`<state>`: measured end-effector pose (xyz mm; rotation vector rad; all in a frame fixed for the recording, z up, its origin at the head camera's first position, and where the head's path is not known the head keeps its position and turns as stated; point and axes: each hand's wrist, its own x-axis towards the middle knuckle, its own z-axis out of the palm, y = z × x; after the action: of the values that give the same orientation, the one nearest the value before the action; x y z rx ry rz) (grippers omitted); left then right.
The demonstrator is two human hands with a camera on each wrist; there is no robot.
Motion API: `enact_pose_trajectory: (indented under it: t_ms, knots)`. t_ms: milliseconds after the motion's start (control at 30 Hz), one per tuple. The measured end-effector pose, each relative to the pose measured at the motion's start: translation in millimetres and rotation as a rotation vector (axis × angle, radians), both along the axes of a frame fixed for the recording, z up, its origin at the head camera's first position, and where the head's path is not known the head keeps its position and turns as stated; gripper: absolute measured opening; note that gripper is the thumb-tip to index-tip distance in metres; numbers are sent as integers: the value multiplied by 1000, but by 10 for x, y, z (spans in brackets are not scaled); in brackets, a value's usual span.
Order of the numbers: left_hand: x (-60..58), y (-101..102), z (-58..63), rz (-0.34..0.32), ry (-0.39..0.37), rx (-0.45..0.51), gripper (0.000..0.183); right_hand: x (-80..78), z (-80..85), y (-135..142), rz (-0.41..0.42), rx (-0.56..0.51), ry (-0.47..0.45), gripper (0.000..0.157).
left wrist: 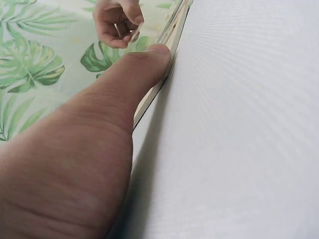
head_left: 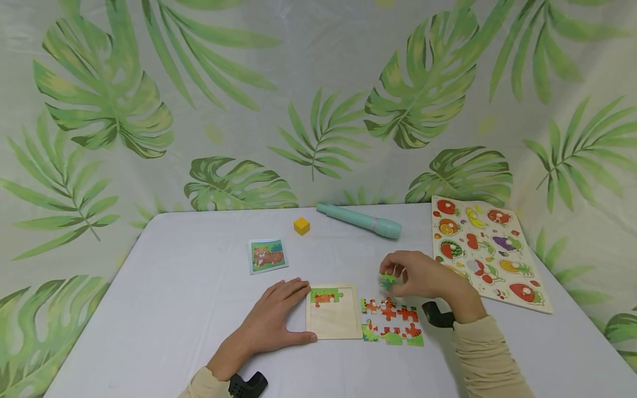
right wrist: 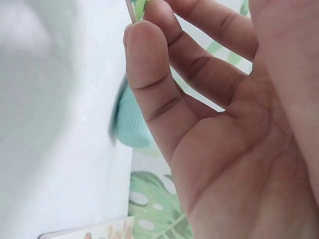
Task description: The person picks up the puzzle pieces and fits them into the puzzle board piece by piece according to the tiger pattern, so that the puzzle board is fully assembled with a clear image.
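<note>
Where leafy fabric (head_left: 323, 61) backs a white table (head_left: 174, 282), right fingers (head_left: 393, 259) pinch a puzzle piece (head_left: 386, 282), left fingers (head_left: 290, 289) outstretched.

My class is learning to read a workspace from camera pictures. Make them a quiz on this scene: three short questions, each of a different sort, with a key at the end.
1. Multiple choice. What does the right hand hold?
A) the cube
B) a puzzle piece
C) the card

2. True or false. The left hand touches the tray.

3. Fill in the gap. In the head view, the fruit board lies to the ____ of the teal tube.

Key: 1. B. 2. True. 3. Right.
</note>
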<state>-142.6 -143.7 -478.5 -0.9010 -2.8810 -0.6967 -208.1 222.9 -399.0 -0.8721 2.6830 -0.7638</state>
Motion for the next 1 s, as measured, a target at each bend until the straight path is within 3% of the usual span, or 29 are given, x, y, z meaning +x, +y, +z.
enact_pose_trajectory:
  t_ms: [1000]
  knots:
    - [-9,0,-8,2,-4,-9,100,42,-38,-349,52,-61,128,33]
